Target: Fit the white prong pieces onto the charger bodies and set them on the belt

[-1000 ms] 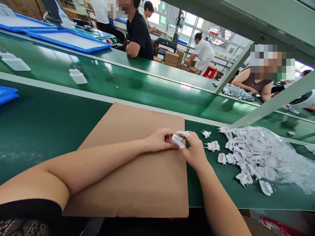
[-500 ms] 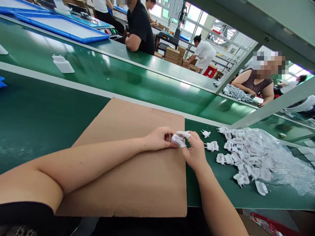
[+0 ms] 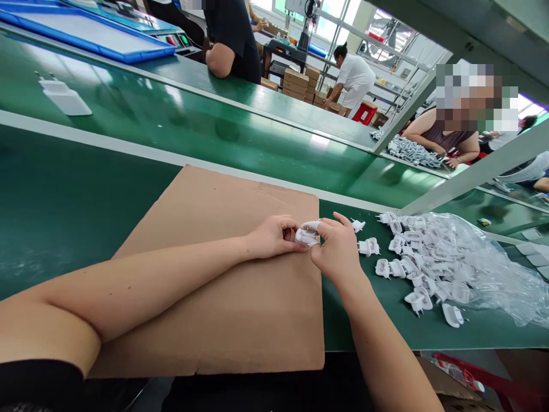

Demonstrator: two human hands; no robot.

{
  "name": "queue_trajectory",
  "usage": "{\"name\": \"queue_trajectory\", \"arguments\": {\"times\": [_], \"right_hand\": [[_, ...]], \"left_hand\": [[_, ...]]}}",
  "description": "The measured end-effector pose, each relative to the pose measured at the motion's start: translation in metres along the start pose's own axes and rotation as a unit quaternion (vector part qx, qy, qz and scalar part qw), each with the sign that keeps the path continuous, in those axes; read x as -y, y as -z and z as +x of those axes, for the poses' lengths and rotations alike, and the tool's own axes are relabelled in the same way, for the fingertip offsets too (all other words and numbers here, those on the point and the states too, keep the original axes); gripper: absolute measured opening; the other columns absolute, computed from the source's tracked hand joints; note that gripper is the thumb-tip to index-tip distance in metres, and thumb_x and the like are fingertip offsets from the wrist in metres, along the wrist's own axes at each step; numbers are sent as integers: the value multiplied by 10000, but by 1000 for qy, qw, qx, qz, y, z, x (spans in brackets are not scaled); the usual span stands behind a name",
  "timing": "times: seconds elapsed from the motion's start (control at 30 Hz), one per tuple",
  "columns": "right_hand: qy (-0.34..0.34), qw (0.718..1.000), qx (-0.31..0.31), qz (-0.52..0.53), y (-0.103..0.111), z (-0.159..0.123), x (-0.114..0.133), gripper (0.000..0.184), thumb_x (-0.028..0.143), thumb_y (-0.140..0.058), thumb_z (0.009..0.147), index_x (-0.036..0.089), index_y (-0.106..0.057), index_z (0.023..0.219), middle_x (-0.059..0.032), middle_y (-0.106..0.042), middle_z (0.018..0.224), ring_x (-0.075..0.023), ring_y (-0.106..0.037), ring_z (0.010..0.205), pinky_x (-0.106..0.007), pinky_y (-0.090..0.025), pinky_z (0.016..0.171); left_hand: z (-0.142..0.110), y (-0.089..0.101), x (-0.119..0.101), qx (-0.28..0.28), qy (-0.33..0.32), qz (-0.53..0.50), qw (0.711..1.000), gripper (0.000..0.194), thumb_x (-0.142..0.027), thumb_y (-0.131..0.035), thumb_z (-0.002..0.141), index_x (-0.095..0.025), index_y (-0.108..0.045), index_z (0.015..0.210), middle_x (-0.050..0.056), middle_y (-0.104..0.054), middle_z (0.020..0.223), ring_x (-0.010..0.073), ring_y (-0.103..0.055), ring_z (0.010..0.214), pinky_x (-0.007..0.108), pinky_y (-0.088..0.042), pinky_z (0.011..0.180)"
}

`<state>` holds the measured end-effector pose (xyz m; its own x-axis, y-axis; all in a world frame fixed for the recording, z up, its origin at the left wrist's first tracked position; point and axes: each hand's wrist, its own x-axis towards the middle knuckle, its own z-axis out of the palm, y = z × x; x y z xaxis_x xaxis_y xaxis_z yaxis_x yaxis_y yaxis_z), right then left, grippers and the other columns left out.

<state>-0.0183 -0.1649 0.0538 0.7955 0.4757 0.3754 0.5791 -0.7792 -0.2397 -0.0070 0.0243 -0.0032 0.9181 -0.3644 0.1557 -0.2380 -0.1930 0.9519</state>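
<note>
Both hands pinch one white plug part (image 3: 307, 234) between them at right edge of cardboard sheet (image 3: 223, 297).
Left hand (image 3: 272, 236) fingers curled closed on part; right hand (image 3: 338, 252) thumb and fingers closed on its other side. Just right: loose pile of white plug parts (image 3: 418, 263) on green table (image 3: 64, 217), spilling from clear plastic bag (image 3: 493, 269). Farther: white charger (image 3: 64, 97) on conveyor belt (image 3: 206, 126), blue tray (image 3: 90, 34), other people working behind.

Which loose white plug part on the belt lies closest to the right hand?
The small white plastic plug part just beyond the right hand, nearer than the pile's others.
</note>
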Motion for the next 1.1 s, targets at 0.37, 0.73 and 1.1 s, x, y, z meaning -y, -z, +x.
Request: {"name": "queue_trajectory", "arguments": {"times": [0.37, 0.73, 1.1], "right_hand": [[-39, 988, -88, 118, -21, -12, -18, 323, 238, -609, 827, 247, -756, 1114, -37, -768, 909, -220, -696, 829, -509, -475, 1061], [-117, 968, -105, 194, -58, -13, -27, 473, 373, -589, 920, 184, -595, 1353, -162, -652, 1338, -232, -722, 933, -360, -569, 729], [-119, 949, -59, 287, -58, -14, -25, 445, 262, -528, 939, 165, -656, 1354, -129, -742, 1155, -225, -729, 929, -423, -584, 918]], "left_hand": [[3, -6, 1, -1, -1, -17, 1000, 451, -411, -887, 696, -186, -758, 1064, -20, -599, 735, 127, -515, 639, 254, -428, 618], [107, 92, 16, -279, 110, 240, 923, 360, -248, -713, 880, -142, -687, 1223, 125, -712, 1193, 259, -639, 1051, 334, -478, 921], [105, 131, 17, -409, 249, 342, 809, 703, -327, -793, 763, -138, -512, 1380, 247, -493, 1487, 450, -415, 1396, 547, -368, 1119]]}}
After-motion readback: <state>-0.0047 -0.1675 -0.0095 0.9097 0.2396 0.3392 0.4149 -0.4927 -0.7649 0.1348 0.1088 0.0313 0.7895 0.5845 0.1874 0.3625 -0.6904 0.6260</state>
